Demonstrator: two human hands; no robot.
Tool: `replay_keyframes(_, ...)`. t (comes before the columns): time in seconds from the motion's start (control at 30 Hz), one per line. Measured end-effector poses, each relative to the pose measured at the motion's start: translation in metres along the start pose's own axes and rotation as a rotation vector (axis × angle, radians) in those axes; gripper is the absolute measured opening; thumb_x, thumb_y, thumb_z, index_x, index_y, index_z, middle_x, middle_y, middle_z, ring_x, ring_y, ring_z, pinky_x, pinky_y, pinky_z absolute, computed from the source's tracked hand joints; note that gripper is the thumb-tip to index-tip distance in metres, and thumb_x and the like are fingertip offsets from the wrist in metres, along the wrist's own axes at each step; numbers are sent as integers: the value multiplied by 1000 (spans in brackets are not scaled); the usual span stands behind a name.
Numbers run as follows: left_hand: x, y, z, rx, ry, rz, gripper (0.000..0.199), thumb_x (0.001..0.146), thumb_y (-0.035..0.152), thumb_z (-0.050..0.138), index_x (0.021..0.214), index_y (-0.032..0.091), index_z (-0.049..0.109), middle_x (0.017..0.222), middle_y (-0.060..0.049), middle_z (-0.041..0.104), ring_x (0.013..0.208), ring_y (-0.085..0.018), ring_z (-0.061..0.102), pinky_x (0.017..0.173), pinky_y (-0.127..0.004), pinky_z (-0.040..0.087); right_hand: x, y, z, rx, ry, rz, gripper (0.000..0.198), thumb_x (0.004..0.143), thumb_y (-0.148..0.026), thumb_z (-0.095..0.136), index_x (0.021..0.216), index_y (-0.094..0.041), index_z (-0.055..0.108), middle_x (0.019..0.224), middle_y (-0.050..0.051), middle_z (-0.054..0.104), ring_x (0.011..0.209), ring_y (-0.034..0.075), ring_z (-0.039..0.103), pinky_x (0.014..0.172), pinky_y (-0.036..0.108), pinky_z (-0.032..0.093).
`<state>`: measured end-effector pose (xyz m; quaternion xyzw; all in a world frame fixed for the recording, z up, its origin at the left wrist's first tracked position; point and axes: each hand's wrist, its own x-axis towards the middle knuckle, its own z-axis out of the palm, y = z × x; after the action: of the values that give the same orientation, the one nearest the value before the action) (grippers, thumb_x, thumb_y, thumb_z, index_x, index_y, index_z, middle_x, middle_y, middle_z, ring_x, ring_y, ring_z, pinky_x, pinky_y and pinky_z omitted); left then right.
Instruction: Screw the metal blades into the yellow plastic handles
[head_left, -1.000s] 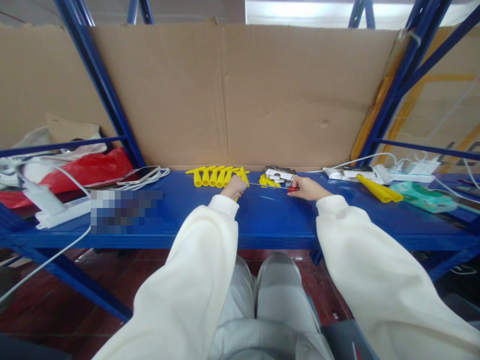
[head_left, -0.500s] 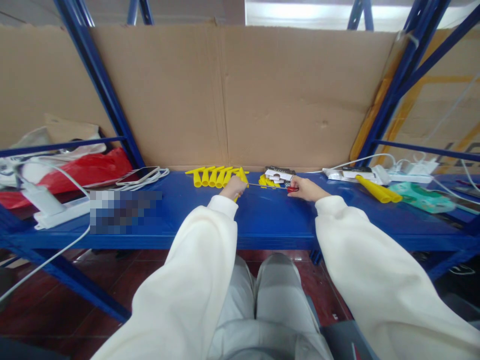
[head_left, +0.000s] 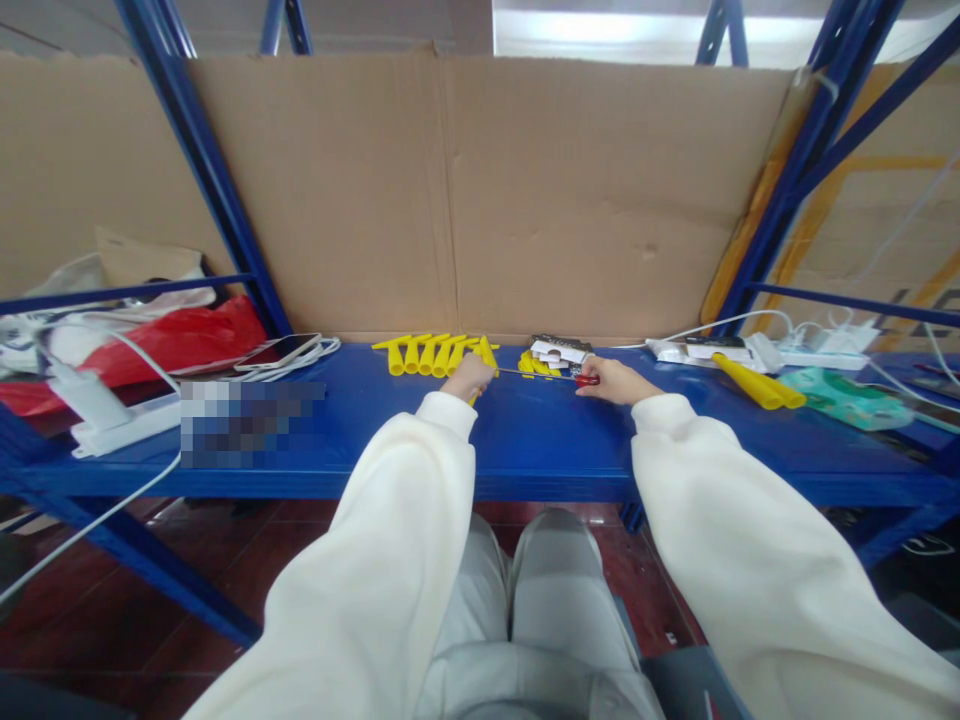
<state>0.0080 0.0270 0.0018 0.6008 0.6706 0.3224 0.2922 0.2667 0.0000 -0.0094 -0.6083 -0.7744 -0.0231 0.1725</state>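
Note:
My left hand [head_left: 469, 376] is closed round a yellow plastic piece [head_left: 487, 354], whose upper end sticks out above the fingers. In my right hand [head_left: 611, 381] is a screwdriver [head_left: 587, 380] with a red handle, gripped between the fingers. Its thin metal shaft points left and reaches the yellow piece; the contact point is too small to make out. Left of my left hand, several yellow cone-ended pieces [head_left: 424, 356] lie in a row. Just behind the screwdriver, small flat yellow parts [head_left: 534, 366] lie by an open black-and-white box [head_left: 556, 350].
A blue shelf [head_left: 551, 440] carries everything, backed by a cardboard sheet [head_left: 570, 200]. To the right lie two yellow cones [head_left: 757, 384], a green packet [head_left: 847, 398] and a white power strip [head_left: 825, 350]. On the left are a red bag [head_left: 180, 340] and white cables [head_left: 300, 355].
Both hands keep their hold and place, with the screwdriver still against the yellow piece. Only a very slight shift of the whole view shows.

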Motion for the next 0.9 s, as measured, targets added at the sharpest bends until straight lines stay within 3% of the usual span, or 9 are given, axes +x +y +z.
replay_keyframes(0.13,0,0,0,-1,6,4,10,84,7,61,92,7,68,58,-5,63,49,-14,57,46,-22,40,-1,-3,0,-51,22,20,19,79,-34,71,92,-23,61,80,3,71,71,19,63,61,26,41)
replay_keyframes(0.4,-2,0,-2,-14,4,4,11,85,6,60,93,8,68,55,-4,60,52,-15,59,44,-22,38,-3,-5,-4,-45,-29,-9,12,85,-34,65,89,-23,66,90,6,74,83,21,67,68,28,45)
replay_keyframes(0.63,-3,1,0,-7,7,-8,12,86,9,61,95,9,68,60,-4,62,52,-14,59,45,-21,39,-5,-12,-5,-106,25,39,17,82,-32,70,94,-23,62,83,4,72,72,19,65,60,26,40)
replay_keyframes(0.9,-4,1,-3,1,-11,-3,16,86,5,59,100,8,67,57,-4,58,53,-14,57,48,-22,40,-4,-6,-5,-90,10,-64,20,89,-41,61,89,-23,69,87,6,74,81,21,67,65,28,44)
